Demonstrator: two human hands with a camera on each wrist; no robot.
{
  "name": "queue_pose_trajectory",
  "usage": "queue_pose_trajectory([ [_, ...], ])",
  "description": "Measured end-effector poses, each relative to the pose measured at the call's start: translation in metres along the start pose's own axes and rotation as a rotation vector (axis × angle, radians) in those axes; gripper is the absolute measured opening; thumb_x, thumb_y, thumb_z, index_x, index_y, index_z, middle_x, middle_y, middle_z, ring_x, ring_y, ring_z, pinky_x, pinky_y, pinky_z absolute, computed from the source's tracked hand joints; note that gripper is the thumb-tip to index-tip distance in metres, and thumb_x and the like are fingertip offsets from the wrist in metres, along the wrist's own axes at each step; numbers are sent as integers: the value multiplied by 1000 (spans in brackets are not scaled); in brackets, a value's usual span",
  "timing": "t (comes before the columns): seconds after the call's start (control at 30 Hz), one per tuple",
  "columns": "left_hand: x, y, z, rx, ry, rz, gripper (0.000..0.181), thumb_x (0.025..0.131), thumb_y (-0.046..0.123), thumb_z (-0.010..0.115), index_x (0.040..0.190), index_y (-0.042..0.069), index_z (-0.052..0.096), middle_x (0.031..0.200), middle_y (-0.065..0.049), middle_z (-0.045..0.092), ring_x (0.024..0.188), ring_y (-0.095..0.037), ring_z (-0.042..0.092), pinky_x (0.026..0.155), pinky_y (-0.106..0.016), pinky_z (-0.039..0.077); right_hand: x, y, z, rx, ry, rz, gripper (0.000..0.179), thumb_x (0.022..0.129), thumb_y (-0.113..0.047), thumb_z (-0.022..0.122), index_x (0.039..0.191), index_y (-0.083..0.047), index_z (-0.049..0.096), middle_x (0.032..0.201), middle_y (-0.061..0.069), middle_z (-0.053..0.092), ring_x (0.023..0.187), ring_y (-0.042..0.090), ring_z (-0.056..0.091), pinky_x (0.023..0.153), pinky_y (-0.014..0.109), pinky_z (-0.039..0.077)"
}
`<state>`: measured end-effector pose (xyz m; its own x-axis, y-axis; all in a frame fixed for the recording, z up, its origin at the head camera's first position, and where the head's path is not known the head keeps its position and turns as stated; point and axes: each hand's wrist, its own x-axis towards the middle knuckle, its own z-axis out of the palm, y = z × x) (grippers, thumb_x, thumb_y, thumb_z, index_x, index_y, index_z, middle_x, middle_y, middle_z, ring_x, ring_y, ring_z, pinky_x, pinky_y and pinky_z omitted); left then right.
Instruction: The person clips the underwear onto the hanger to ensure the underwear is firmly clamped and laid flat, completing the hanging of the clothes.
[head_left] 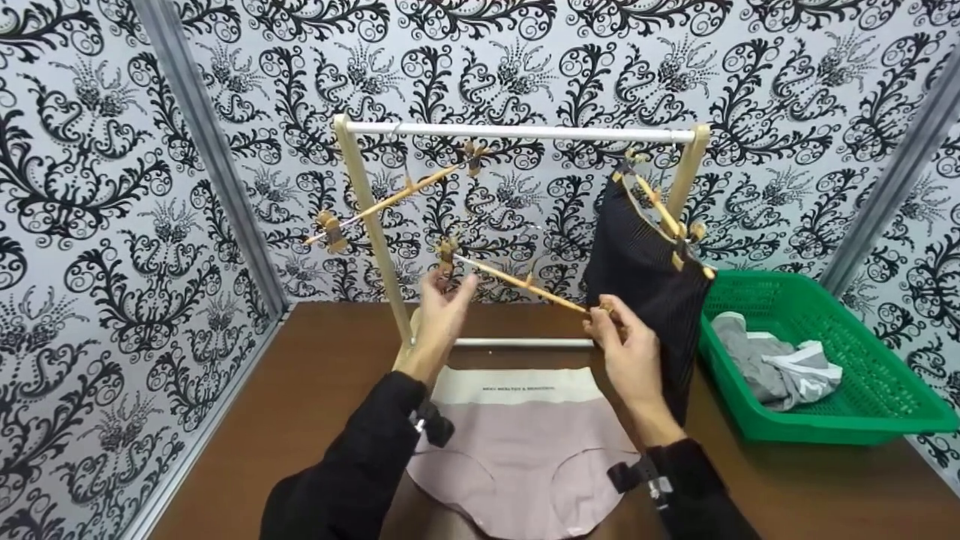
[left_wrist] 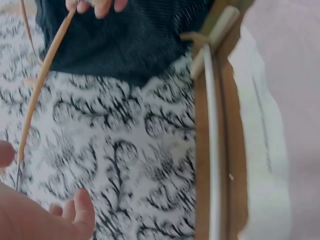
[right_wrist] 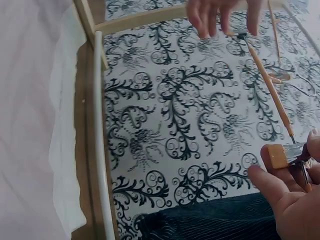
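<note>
A wooden clip hanger (head_left: 517, 281) slants in mid-air between both hands. My right hand (head_left: 626, 341) pinches the clip (right_wrist: 285, 155) at its right end. My left hand (head_left: 444, 311) is at the other end, just below the left clip (head_left: 447, 251), with thumb and fingers spread apart. In the left wrist view the hanger's rod (left_wrist: 37, 95) runs up from beside that hand toward the right hand. Below, pale pink underpants (head_left: 525, 442) with a cream waistband lie flat on the table. The waistband's small print is too blurred to read.
A wooden rack with a white top rail (head_left: 517, 132) stands behind. From it hang another clip hanger (head_left: 409, 191) at left and a black ribbed garment (head_left: 637, 255) clipped at right. A green basket (head_left: 825, 431) on the right holds grey-and-white cloth (head_left: 780, 367).
</note>
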<state>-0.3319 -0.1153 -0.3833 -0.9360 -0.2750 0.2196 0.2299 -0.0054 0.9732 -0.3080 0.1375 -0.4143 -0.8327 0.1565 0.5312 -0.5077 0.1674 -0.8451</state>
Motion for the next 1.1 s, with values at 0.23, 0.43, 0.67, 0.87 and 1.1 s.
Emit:
queue_pose_trajectory([
  [0.23,10,-21,-37,-2,12,-3,70,99,23,67,151,-5,31,144,-28,46,133,-38,47,113,-47,36,16,6,-5,147,-133,199,33,104,-8,56,133,8,57,111,24,63,85,19,74,82,32,58],
  [0.43,16,-31,-54,4,-59,13,37,102,24,63,127,-3,59,113,-13,68,100,-25,66,98,-37,48,23,17,-4,125,-281,277,41,106,-14,54,140,9,51,118,25,62,90,22,73,85,38,57],
  [0.67,17,-45,-62,-107,-85,-76,32,104,29,60,120,2,66,89,-2,69,76,-14,65,69,-26,51,28,43,-5,90,-359,377,47,106,-20,56,144,6,50,128,24,58,94,18,67,85,39,58],
  [0.87,16,-68,-67,-47,-75,-139,31,102,28,63,114,0,66,85,0,64,75,-11,58,71,-26,46,26,73,-1,21,-373,409,46,105,-18,59,140,10,52,132,20,59,100,13,61,88,30,56],
  [1.1,11,-90,-69,154,-86,-144,37,103,26,61,121,-6,67,109,-15,68,100,-22,58,90,-35,45,24,93,1,-90,-419,458,46,107,-17,52,143,12,47,115,14,64,93,14,62,86,32,55],
])
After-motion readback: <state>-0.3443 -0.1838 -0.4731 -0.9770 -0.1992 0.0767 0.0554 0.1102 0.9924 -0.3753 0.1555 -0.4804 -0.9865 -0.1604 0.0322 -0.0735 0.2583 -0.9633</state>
